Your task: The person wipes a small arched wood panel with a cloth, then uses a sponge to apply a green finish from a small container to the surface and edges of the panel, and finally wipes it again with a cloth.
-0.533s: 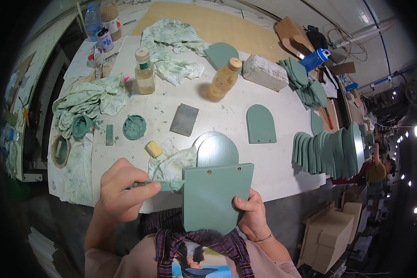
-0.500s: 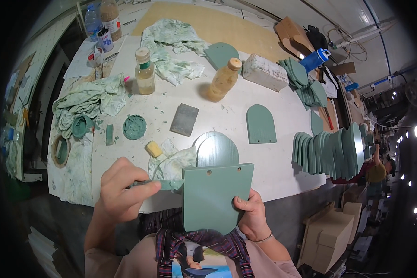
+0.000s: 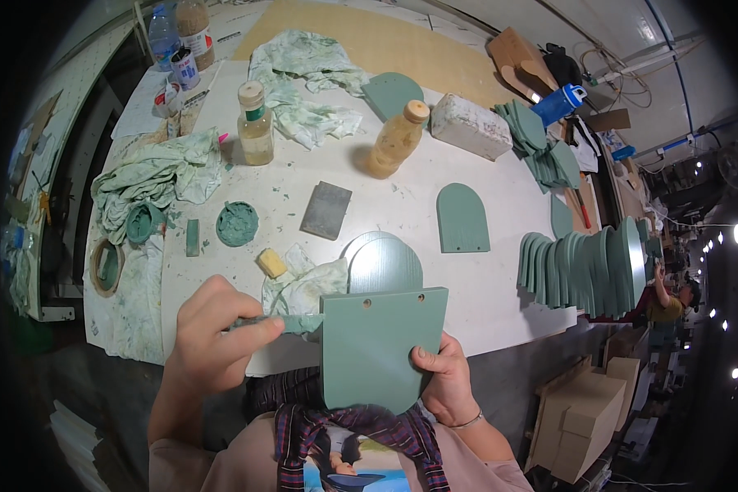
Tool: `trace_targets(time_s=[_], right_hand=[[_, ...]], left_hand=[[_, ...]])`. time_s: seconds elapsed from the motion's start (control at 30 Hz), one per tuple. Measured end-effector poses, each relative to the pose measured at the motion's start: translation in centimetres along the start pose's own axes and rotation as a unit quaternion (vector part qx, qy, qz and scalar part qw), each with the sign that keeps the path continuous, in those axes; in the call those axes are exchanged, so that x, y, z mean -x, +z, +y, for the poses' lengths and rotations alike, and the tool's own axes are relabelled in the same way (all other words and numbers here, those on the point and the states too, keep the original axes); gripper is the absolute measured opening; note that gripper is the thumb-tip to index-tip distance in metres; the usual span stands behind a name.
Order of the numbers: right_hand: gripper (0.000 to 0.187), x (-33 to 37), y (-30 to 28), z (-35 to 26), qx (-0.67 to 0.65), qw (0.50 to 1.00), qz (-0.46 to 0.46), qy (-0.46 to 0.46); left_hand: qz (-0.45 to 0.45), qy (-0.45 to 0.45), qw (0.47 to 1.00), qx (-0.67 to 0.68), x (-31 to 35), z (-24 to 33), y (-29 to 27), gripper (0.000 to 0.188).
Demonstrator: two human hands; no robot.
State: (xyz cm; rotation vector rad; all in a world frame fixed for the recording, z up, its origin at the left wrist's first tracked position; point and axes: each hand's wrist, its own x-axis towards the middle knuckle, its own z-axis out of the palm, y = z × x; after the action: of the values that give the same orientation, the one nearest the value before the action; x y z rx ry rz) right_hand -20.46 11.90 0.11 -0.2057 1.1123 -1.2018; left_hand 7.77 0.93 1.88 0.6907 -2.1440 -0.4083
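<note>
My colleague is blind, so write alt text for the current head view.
A person's right hand holds a green, round-ended panel with two holes, while the left hand holds a green-smeared tool at the panel's left edge. A white table beyond bears stained rags, bottles and more green panels.

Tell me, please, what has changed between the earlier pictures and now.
Very little: the green board in the right hand seems to have shifted slightly left. Nothing was taken up or let go; the left hand still holds the putty-smeared tool at the board's left edge.
</note>
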Motion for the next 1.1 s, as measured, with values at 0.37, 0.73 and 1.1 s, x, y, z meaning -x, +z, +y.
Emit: trace_targets(time_s=[0.37,0.73,1.1], right_hand=[[0.042,-0.18,0.41,-0.20,0.014,1.000,0.007,0.001],[0.038,-0.05,0.31,0.03,0.019,1.000,0.010,0.002],[0.043,-0.15,-0.10,0.21,0.005,1.000,-0.009,0.015]], left_hand=[[0.011,-0.005,1.000,0.005,0.04,-0.49,0.02,0.028],[0.001,-0.005,1.000,0.031,0.30,-0.19,0.41,0.037],[0.005,-0.003,1.000,0.031,0.46,-0.27,0.49,0.038]])
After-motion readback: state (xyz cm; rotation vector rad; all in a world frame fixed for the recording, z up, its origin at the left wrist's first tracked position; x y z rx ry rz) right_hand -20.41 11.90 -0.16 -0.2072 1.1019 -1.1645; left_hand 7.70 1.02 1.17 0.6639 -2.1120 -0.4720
